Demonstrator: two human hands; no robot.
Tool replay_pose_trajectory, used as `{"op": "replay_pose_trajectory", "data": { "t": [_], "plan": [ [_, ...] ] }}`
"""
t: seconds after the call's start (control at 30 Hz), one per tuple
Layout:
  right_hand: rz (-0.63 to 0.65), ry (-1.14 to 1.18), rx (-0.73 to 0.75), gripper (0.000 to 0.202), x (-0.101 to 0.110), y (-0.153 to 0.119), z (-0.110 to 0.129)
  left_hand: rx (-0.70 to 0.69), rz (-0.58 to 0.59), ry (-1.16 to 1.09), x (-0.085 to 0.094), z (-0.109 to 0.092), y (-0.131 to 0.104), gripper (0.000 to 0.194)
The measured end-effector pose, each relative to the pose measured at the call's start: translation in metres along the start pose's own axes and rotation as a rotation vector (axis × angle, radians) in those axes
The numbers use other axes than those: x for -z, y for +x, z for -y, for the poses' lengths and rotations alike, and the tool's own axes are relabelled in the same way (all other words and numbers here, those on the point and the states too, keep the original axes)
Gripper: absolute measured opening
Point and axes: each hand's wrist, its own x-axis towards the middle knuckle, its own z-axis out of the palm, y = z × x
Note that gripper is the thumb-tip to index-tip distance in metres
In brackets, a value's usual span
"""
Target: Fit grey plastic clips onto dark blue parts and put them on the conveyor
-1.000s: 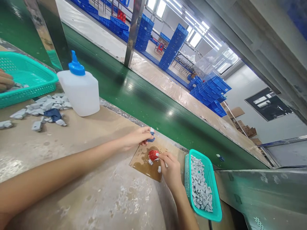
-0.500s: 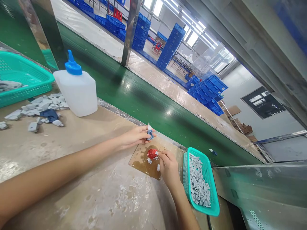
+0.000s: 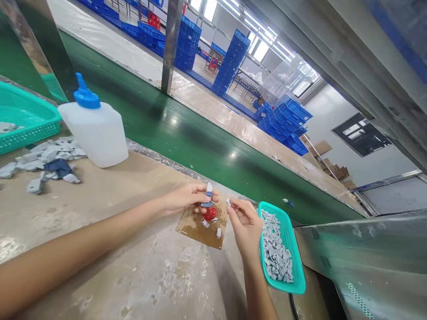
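Observation:
My left hand (image 3: 195, 198) is closed on a blue-and-white plastic part (image 3: 208, 198), its white end pointing up. Just to the right, my right hand (image 3: 245, 218) pinches a small white-grey plastic piece (image 3: 228, 202) between thumb and fingertips, apart from the left hand. Below the hands lies a wet brown square plate (image 3: 196, 235) bearing a shiny red lump (image 3: 210, 214), whose material I cannot make out. Small white pieces rest around it, one (image 3: 219, 232) near the plate's right edge.
A green basket (image 3: 302, 266) of small grey-white pieces stands right of my right hand. At the left are a white bottle (image 3: 96, 133) with a blue nozzle, a pile of grey parts (image 3: 50, 153) and another green basket (image 3: 33, 135). A green conveyor belt (image 3: 207, 155) runs behind.
My right hand has lifted the small white piece up and right from beside the red lump. My left hand has turned the blue-and-white part. The view has shifted slightly.

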Motion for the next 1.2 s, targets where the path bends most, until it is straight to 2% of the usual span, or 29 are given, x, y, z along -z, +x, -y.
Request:
{"op": "replay_pose_trajectory", "data": {
  "t": [0.2,0.33,0.43,0.53,0.67,0.8,0.9,0.97,1.13,1.2],
  "plan": [
    [0.015,0.297,-0.304,0.011,0.001,0.002,-0.006,-0.067,-0.058,-0.168,0.001,0.003,0.002,0.022],
    [0.039,0.402,-0.381,0.008,0.004,0.002,-0.01,-0.059,-0.095,-0.184,0.001,0.002,0.003,0.032],
    [0.056,0.349,-0.341,0.007,0.005,0.001,-0.012,-0.065,-0.114,0.0,0.004,0.003,0.005,0.024],
    [0.09,0.052,-0.13,0.007,0.003,-0.003,-0.016,-0.127,-0.151,0.134,0.009,0.005,0.008,0.024],
    [0.197,-0.294,0.191,0.016,-0.003,-0.013,-0.027,-0.185,-0.161,0.11,0.013,0.006,0.011,0.027],
    [0.225,-0.404,0.313,0.02,-0.006,-0.016,-0.037,-0.149,-0.171,0.078,0.012,0.007,0.009,0.029],
    [0.244,-0.398,0.316,0.02,-0.004,-0.016,-0.036,-0.165,-0.154,0.104,0.011,0.008,0.009,0.028],
    [0.238,-0.341,0.263,0.018,-0.002,-0.013,-0.031,-0.179,-0.13,0.135,0.011,0.009,0.009,0.027],
    [0.054,-0.084,0.058,0.009,-0.003,-0.003,-0.016,-0.156,-0.081,0.141,0.007,0.01,0.009,0.027],
    [0.036,0.0,0.018,0.009,-0.006,0.001,-0.012,-0.152,-0.065,0.14,0.004,0.01,0.007,0.027]
  ]
}}
